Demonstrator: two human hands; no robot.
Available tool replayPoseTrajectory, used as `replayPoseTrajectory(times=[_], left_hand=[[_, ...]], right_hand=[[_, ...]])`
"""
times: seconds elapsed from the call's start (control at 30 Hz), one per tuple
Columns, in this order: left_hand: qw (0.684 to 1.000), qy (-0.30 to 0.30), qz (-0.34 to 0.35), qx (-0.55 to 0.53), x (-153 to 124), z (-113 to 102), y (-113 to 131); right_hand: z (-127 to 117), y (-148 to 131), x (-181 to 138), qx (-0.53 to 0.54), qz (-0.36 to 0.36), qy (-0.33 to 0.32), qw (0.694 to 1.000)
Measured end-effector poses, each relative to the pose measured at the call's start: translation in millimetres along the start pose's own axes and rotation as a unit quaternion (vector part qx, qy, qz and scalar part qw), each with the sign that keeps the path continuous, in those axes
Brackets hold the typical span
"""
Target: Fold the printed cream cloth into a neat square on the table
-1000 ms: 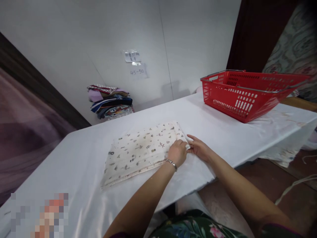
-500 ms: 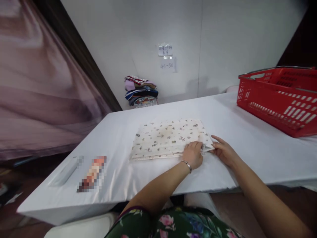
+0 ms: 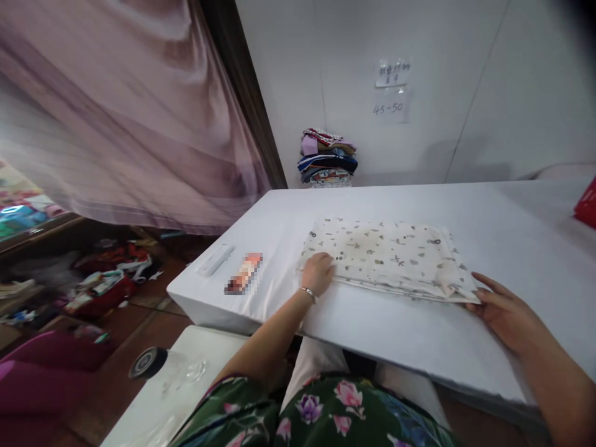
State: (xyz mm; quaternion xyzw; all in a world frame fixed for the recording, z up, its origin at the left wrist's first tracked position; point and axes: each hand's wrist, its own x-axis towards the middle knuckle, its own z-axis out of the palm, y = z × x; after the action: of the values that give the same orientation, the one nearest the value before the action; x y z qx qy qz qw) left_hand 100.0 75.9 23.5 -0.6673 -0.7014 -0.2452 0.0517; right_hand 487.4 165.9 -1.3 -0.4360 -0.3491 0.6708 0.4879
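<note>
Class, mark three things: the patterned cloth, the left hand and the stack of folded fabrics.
Patterned cloth (image 3: 377, 251), head view: middle of its upper face.
Left hand (image 3: 318, 274), head view: back of the hand.
Stack of folded fabrics (image 3: 328, 162), head view: middle of its front.

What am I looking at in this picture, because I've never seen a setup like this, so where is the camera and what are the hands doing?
There's no machine here, just a person working bare-handed. The camera is worn on their head, looking forward and down, so you see roughly what they face. On the white-covered table lies a folded, pale printed cloth. The left hand rests on its near left part; the right hand has its fingers at the near right corner. I can't tell how firmly either one grips. Toward the table's left end lie a slim pale item and a pixelated one. A pile of fabrics sits near the wall.
</note>
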Motion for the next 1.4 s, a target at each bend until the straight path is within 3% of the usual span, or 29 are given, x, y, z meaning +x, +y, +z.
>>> replayPoseTrajectory(times=[0.1,0.17,0.23,0.3,0.47,0.73,0.83,0.9,0.97,1.07,1.23,1.4], left_hand=[[0.984,0.012,-0.169,0.046,-8.5,-18.1,-39.2],[0.963,-0.012,-0.268,0.035,-11.4,-24.9,-54.1],[0.945,-0.052,-0.324,0.011,-11.1,-27.8,-61.3],[0.94,-0.077,-0.333,0.001,-8.4,-29.0,-64.0],[0.937,-0.075,-0.34,0.008,-0.2,-32.0,-70.0],[0.934,-0.111,-0.337,0.04,6.3,-37.9,-76.0],[0.957,-0.061,-0.263,0.107,11.0,-37.1,-55.1],[0.986,-0.008,-0.133,0.1,13.4,-28.6,-27.1],[0.999,-0.034,0.02,0.021,15.2,-12.9,8.9],[0.976,-0.09,0.181,-0.082,19.1,16.4,66.8],[0.935,-0.124,0.3,-0.142,36.9,50.0,147.0],[0.923,-0.155,0.34,-0.09,51.8,69.3,185.8]], right_hand=[[1.2,1.3,0.0,-0.009,-0.009,0.003,1.0],[2.7,2.4,-0.5,-0.016,-0.017,0.008,1.0],[4.7,3.4,-1.4,-0.024,-0.025,0.008,0.999],[6.8,3.9,-3.0,-0.038,-0.039,0.018,0.998],[13.5,1.8,-8.2,-0.132,-0.069,0.073,0.986],[20.2,-0.4,-8.9,-0.218,-0.055,0.081,0.971],[15.6,1.5,-6.4,-0.176,-0.044,0.077,0.98],[13.1,2.0,-5.3,-0.14,-0.034,0.069,0.987],[12.2,1.4,-5.0,-0.119,-0.028,0.06,0.991],[12.7,-0.8,-5.5,-0.103,-0.027,0.052,0.993],[12.1,-2.8,-4.5,-0.072,-0.032,0.038,0.996],[11.7,-1.5,-4.0,-0.078,-0.041,0.02,0.996]])
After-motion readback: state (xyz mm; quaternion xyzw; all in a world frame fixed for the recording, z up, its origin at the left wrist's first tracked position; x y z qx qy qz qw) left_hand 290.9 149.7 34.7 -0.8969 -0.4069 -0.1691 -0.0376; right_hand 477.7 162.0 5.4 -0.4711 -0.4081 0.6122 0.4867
